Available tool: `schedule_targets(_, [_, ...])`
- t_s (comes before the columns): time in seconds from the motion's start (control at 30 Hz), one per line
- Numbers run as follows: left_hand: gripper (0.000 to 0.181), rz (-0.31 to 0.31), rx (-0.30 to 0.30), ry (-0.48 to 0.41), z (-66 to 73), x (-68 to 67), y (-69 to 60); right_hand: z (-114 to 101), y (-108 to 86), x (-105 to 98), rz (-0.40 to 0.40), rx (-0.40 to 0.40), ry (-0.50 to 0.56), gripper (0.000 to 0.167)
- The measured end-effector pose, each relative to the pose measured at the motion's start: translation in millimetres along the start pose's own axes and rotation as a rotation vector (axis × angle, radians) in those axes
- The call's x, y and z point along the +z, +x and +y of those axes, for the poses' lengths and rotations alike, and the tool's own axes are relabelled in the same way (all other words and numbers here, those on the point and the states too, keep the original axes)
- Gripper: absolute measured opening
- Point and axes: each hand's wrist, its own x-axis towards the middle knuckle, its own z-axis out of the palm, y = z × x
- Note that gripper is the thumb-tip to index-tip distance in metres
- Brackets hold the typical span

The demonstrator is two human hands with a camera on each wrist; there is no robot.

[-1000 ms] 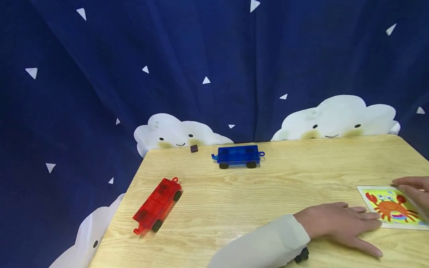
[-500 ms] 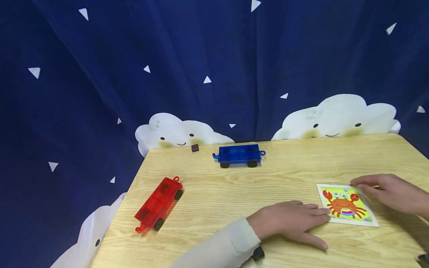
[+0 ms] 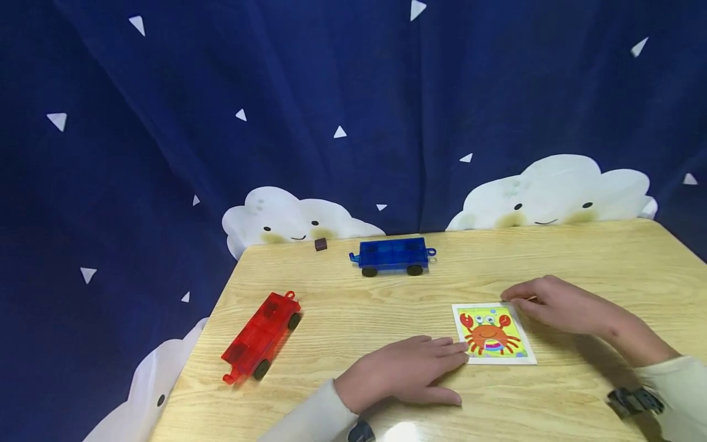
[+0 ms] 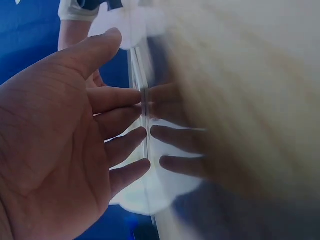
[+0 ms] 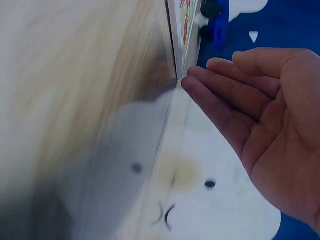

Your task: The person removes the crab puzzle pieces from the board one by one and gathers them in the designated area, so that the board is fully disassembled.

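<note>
A square crab picture with a white border [image 3: 490,334] lies flat on the wooden table between the two hands. My left hand [image 3: 405,373] is palm down with straight fingers, its fingertips at the picture's left edge. At the picture's upper right corner are the fingertips of my right hand [image 3: 574,310], the fingers extended and slightly bent. In the left wrist view, the spread fingers of my left hand [image 4: 75,140] meet the picture's thin edge. The right wrist view has my right hand [image 5: 265,110] beside the corner of the picture [image 5: 184,35].
A blue wheeled toy car base [image 3: 393,255] stands near the table's back edge, with a small dark block [image 3: 320,244] to its left. A red wheeled car base [image 3: 261,337] stands at an angle on the left. Behind the table [image 3: 331,319] hangs a dark blue curtain [image 3: 331,92].
The crab picture has slid left across the table, with both hands moving left along with it. More of the right forearm has come into view. The red and blue car bases have stayed put.
</note>
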Motion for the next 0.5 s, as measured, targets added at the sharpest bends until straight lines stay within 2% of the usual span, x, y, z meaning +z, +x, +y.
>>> schedule_targets(0.13, [0.069,0.045,0.004,-0.063,-9.5,5.9,-21.7,-13,14.9,6,-0.022,-0.061,0.007,0.022])
schedule_targets(0.37, [0.064,0.149,-0.029,-0.050,-19.3,14.6,-61.2,-41,37.0,20,-0.062,-0.157,0.045,0.023])
schedule_targets(0.5, [0.063,0.185,-0.044,-0.052,-20.3,19.3,-74.1,-51,47.0,27,-0.072,-0.188,0.041,0.023])
